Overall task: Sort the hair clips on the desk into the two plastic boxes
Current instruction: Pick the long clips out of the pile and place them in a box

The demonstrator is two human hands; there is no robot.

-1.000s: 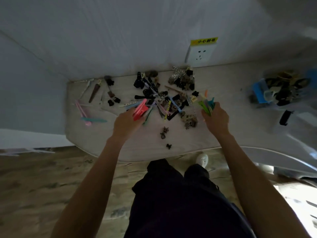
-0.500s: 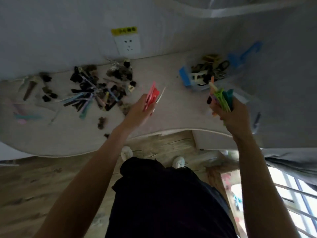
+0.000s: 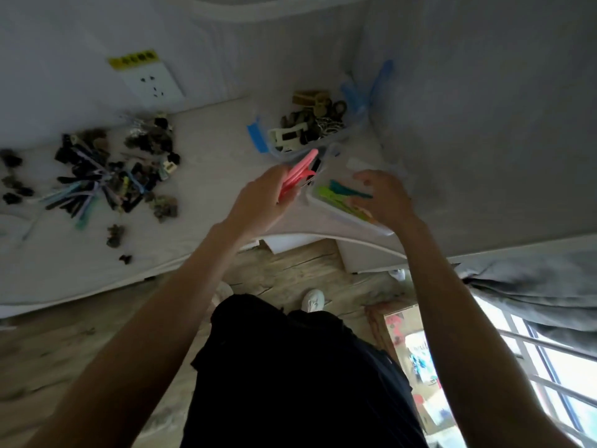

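On the pale surface (image 3: 210,163) one loose heap of hair clips (image 3: 106,176) waits, too tangled to count; two plastic boxes, far box (image 3: 310,127) with dark clips, near box (image 3: 349,218) taking the colourful ones; right hand (image 3: 386,198) hovers over it, grip loose and empty over green and teal clips (image 3: 339,194) lying inside; left hand (image 3: 258,202) holds pink clips (image 3: 298,174), likely dropped there next.

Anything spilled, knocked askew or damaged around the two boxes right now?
Nothing stands out. Green and teal clips lie inside the near box, the far box sits upright with its clips in it, and the left hand holds pink clips at the near box's edge.
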